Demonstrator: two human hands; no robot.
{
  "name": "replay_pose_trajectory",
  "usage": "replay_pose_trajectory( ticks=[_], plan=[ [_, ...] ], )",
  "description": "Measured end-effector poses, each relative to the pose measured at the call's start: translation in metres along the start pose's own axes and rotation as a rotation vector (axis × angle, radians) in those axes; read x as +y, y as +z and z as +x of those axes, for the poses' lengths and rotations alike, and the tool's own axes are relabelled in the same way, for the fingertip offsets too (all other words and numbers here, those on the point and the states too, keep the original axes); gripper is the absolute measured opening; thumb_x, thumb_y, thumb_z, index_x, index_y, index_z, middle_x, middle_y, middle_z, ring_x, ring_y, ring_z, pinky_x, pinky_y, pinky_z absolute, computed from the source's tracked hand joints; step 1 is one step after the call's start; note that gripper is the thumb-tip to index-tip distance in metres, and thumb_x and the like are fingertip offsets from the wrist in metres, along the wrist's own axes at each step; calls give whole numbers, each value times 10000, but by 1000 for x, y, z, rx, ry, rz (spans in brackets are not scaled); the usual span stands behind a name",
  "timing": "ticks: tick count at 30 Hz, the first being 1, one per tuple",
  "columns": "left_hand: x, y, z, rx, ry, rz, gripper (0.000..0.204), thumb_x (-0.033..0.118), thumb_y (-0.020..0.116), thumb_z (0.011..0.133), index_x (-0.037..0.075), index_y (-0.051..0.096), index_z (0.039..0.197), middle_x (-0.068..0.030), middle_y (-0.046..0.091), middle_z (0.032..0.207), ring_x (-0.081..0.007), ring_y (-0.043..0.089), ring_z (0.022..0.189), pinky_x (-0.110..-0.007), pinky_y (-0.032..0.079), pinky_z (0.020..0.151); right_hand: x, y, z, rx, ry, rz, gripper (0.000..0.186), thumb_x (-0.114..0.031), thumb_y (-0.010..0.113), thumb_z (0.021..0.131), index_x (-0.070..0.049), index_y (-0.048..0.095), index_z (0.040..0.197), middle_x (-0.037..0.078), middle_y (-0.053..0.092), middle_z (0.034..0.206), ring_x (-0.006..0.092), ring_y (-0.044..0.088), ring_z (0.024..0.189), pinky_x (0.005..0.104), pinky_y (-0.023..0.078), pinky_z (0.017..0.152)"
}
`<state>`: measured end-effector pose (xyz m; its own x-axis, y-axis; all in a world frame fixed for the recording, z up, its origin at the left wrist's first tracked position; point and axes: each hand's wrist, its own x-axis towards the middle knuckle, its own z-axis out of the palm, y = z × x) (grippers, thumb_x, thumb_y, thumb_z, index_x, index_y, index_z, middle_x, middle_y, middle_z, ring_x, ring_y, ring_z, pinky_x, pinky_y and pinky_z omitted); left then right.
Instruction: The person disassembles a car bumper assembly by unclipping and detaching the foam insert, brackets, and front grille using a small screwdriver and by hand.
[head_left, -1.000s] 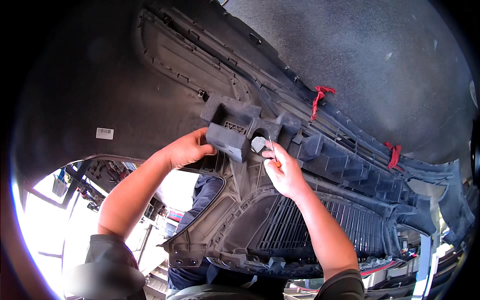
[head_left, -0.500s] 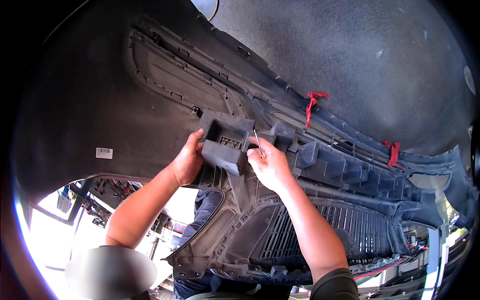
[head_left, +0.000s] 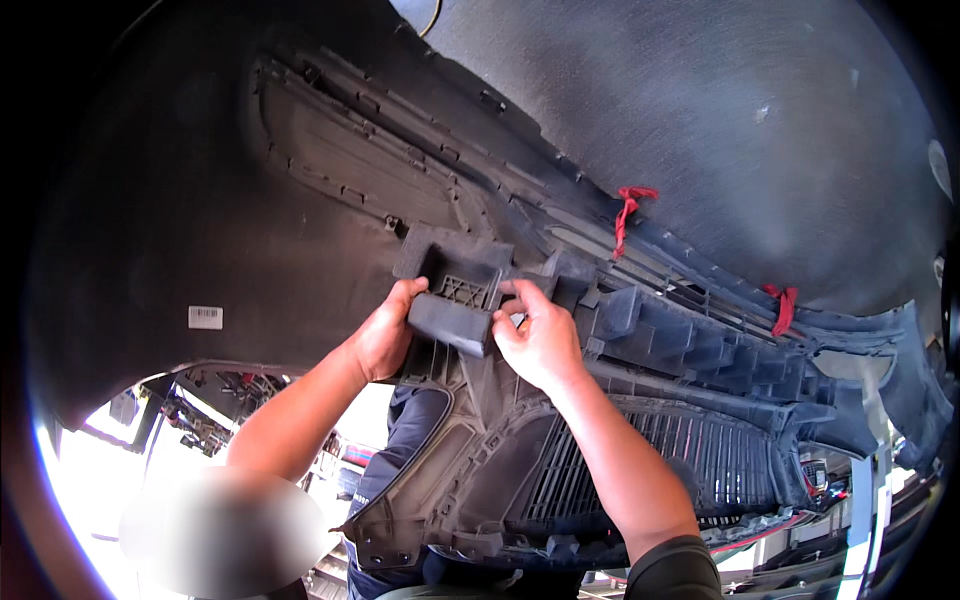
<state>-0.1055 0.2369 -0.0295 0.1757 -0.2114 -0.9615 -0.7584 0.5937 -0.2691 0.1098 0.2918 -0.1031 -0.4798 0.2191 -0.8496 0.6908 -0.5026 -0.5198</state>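
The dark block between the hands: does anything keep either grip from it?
Nothing visible: the left hand's grip meets the dark block at its left end, and the right hand's grip is at its right end.

Vehicle workshop — slatted bumper panel (head_left: 483, 390)

The box section (head_left: 450, 322) lies between the left hand (head_left: 386, 337) and the right hand (head_left: 541, 338), the label (head_left: 206, 318) left of both. To the right of the right hand lie the grille (head_left: 715, 455), nearer, and a cloth strip (head_left: 623, 222), beyond
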Motion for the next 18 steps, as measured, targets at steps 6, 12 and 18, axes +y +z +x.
replay_pose_trajectory(
  ticks=[6, 12, 18],
  plan=[
    [34, 8, 39, -81, -4, 185, 784, 695, 372, 1084, 39, 646, 1415, -121, 712, 1344, -241, 685, 1200, -407, 555, 1052, 4, -39, -6, 163, -90, 135, 413, 84, 607, 921, -39, 521, 1306, 94, 655, 1121, 108, 591, 888, 291, 524, 787],
    [50, 23, 35, -29, 184, 588, 799, 644, 361, 1108, -7, 519, 1544, -141, 587, 1534, -233, 526, 1412, -378, 351, 1241, -20, -65, -48, -292, -303, 135, 469, -27, 585, 1062, -47, 558, 1529, 144, 666, 1064, 254, 680, 939, 360, 566, 884],
    [72, 7, 28, -239, 268, 904, 620, 357, 568, 1080, -9, 451, 1567, -160, 598, 1506, -234, 526, 1413, -370, 375, 1225, -32, -65, -38, -389, -182, -226, 385, -196, 617, 1056, -142, 580, 1435, 147, 711, 1073, 398, 744, 851, 524, 612, 740]
  ],
)
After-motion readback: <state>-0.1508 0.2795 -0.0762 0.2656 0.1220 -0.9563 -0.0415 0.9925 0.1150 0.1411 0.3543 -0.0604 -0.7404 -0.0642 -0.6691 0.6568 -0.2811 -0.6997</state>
